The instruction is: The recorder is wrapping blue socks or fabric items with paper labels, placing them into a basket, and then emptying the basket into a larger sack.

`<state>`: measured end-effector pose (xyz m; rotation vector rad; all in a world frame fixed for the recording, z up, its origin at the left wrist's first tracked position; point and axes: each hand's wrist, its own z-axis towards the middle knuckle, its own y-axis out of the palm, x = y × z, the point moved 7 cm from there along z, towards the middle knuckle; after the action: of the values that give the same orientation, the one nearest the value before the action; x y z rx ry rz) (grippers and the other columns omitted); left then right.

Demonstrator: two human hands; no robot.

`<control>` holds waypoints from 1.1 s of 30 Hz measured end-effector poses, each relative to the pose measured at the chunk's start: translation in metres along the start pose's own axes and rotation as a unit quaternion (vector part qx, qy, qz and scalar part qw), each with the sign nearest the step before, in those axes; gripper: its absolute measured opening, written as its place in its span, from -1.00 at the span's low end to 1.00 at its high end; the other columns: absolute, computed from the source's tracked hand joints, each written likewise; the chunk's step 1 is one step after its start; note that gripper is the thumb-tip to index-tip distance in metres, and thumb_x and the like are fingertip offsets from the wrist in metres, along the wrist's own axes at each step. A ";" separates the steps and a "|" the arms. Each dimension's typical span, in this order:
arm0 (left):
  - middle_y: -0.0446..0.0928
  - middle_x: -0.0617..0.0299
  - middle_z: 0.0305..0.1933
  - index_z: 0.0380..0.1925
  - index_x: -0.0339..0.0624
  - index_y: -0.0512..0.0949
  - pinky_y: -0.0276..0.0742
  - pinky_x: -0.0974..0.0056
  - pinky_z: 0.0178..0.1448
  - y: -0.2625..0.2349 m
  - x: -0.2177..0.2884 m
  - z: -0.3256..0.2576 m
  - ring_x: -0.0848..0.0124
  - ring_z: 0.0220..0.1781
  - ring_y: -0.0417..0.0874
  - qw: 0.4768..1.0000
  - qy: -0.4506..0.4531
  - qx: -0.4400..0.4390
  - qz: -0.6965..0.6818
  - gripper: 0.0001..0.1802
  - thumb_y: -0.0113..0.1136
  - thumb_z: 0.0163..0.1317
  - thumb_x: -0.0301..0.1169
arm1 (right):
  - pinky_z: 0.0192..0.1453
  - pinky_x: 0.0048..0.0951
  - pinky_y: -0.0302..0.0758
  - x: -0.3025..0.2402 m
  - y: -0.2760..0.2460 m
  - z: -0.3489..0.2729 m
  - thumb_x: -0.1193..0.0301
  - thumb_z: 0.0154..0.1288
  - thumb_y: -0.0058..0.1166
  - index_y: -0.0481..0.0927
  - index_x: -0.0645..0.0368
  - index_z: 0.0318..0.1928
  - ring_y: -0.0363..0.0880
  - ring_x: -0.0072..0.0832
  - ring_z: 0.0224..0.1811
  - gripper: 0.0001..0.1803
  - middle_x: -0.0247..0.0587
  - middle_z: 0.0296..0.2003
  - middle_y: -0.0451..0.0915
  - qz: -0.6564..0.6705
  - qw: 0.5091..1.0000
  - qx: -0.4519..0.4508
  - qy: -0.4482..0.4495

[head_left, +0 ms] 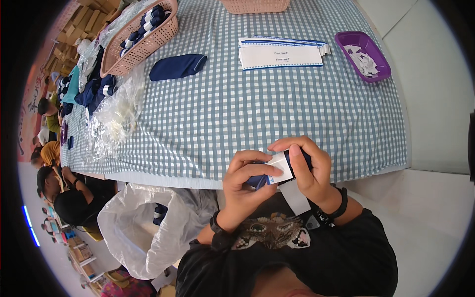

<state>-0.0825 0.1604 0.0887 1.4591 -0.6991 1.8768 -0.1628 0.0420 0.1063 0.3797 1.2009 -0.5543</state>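
Note:
Close to the table's front edge, both my hands hold a small navy fabric roll with a white, blue-edged paper band around it. My left hand curls over the band and the roll's left end. On the other end, the fingers of my right hand are wrapped round the roll, thumb pressed near the band. Part of the roll is hidden under my fingers. Farther off lies a flat folded navy fabric piece. To its right is a stack of white paper bands with blue edges.
A purple basket with white paper scraps stands far right on the checked tablecloth. Far left, a pink basket holds banded navy rolls, beside clear plastic bags. A plastic-lined container stands below the table edge; people work at left.

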 end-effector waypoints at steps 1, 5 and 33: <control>0.45 0.18 -0.09 -0.36 -0.06 0.67 0.46 0.33 -0.05 0.001 0.002 0.000 0.38 -0.07 0.50 0.999 0.024 -0.004 0.021 -0.72 0.36 -0.17 -0.58 | -0.27 -0.59 0.47 0.002 0.000 0.000 0.42 0.42 -0.17 0.51 0.31 -0.19 0.58 -0.60 -0.31 -0.78 -0.16 -0.28 0.62 0.007 1.000 -0.002 0.013; 0.41 0.18 -0.07 -0.38 0.03 0.69 0.48 0.34 -0.12 0.007 0.021 0.004 0.36 -0.12 0.50 0.975 0.149 -0.043 0.159 -0.72 0.48 -0.20 -0.45 | -0.25 -0.57 0.48 0.005 -0.002 0.001 0.41 0.42 -0.17 0.50 0.31 -0.21 0.58 -0.58 -0.30 -0.78 -0.16 -0.29 0.62 0.041 0.999 0.029 0.003; 0.53 0.55 -0.28 -0.46 0.13 0.45 0.12 0.10 0.03 0.011 0.029 -0.002 0.48 -0.17 0.50 0.868 0.358 0.006 0.343 -0.70 0.39 -0.14 -0.46 | -0.27 -0.60 0.45 0.026 -0.011 0.008 0.30 0.12 0.30 0.50 0.20 -0.24 0.54 -0.68 -0.36 -0.69 -0.37 -0.39 0.57 0.012 0.996 -0.028 0.087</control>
<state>-0.0972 0.1593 0.1161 0.3996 -0.8759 2.7172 -0.1564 0.0233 0.0845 0.4011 1.3747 -0.4733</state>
